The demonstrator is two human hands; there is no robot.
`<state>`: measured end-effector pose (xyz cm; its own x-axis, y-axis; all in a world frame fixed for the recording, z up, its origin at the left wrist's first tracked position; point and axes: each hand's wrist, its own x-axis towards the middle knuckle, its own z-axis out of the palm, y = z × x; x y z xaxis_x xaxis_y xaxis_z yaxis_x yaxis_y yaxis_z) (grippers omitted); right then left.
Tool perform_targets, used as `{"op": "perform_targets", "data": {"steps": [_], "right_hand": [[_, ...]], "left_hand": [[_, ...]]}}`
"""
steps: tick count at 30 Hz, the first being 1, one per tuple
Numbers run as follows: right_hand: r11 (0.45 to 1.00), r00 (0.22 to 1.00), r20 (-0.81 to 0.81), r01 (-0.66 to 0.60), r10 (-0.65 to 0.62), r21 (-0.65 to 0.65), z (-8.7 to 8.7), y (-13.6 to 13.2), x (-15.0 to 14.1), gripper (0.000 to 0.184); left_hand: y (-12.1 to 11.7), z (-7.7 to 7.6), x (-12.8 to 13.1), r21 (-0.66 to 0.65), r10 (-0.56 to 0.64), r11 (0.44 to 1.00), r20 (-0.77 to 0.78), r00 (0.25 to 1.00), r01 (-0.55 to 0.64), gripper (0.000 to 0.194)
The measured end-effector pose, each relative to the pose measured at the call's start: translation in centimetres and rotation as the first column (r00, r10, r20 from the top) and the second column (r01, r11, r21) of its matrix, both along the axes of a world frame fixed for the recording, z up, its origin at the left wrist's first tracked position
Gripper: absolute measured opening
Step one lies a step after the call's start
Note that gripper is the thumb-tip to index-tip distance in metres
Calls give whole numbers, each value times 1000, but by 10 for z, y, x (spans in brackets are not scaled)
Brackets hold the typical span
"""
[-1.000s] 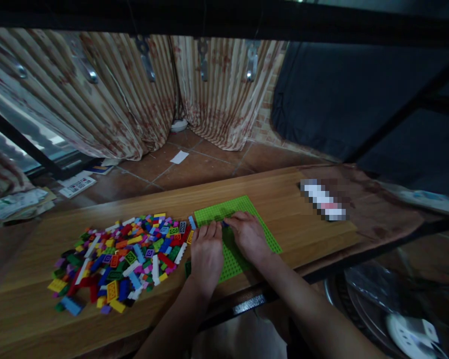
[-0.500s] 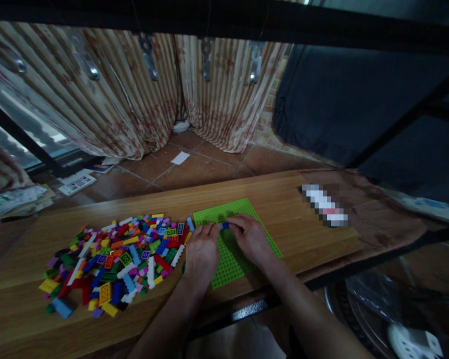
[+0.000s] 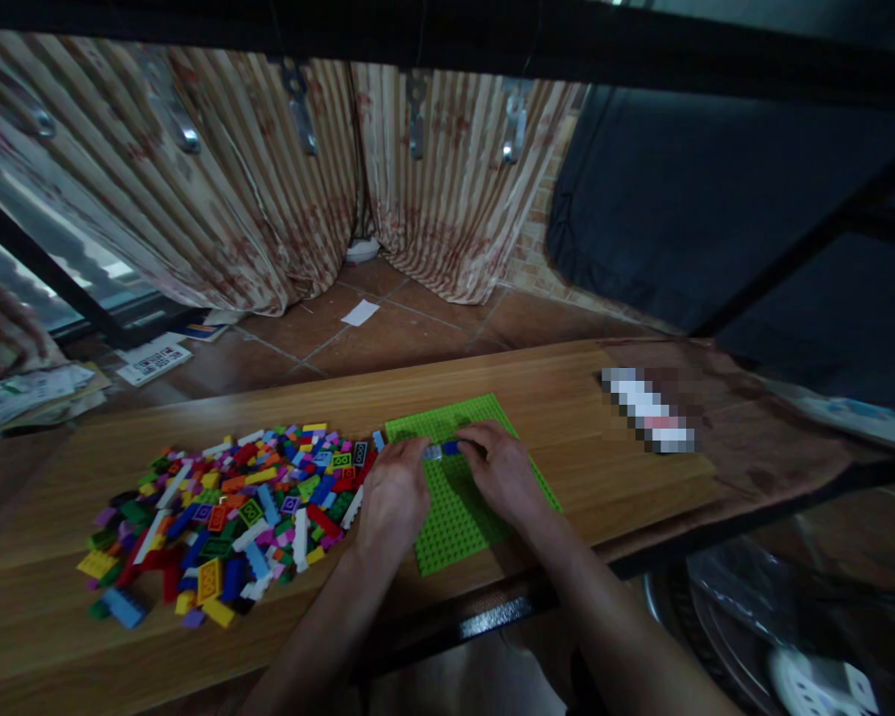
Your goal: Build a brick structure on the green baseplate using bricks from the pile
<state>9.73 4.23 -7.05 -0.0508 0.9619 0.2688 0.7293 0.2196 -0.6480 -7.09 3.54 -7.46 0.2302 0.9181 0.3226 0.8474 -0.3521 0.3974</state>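
A green studded baseplate [image 3: 462, 527] lies on the wooden tabletop, with both hands over it. Between my fingertips is a small blue brick [image 3: 451, 448], and a pale whitish brick [image 3: 434, 452] sits against its left side; whether the two are joined I cannot tell. My right hand [image 3: 503, 472] pinches the blue brick. My left hand [image 3: 397, 495] is closed at the pale brick's left end, its thumb partly hidden. To the left of my left hand spreads a heap of mixed coloured bricks [image 3: 250, 532].
On the table's right side, a blurred-out oblong item [image 3: 648, 410] rests near a brown cloth [image 3: 768, 438]. Metal clips [image 3: 416, 114] hang from a dark bar overhead. Striped curtains [image 3: 268, 199] and a tiled floor [image 3: 418, 303] are beyond the table.
My left hand has shifted slightly left, so more of the pale brick shows beside the blue one. My right hand has barely moved.
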Motion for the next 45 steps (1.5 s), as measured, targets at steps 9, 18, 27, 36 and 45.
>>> {"op": "perform_targets", "data": {"steps": [9,18,27,36,45], "right_hand": [[999,999,18,-42,43,-19,-2,0,3,21],[1000,1000,-26,-11,11,-26,-5,2,3,21],[985,984,64,160,-164,56,-5,3,-17,32],[977,965,161,212,-209,-5,-11,-2,-31,35],[969,974,79,221,-212,-115,-6,4,-33,30]], "left_hand": [[-1,0,2,30,-74,997,24,997,73,26],[-2,2,6,23,-53,998,-2,999,53,26],[-2,-2,10,69,-5,998,47,999,2,24],[9,1,5,-158,135,983,292,947,-92,28],[12,10,4,-287,169,954,288,942,-83,32]]}}
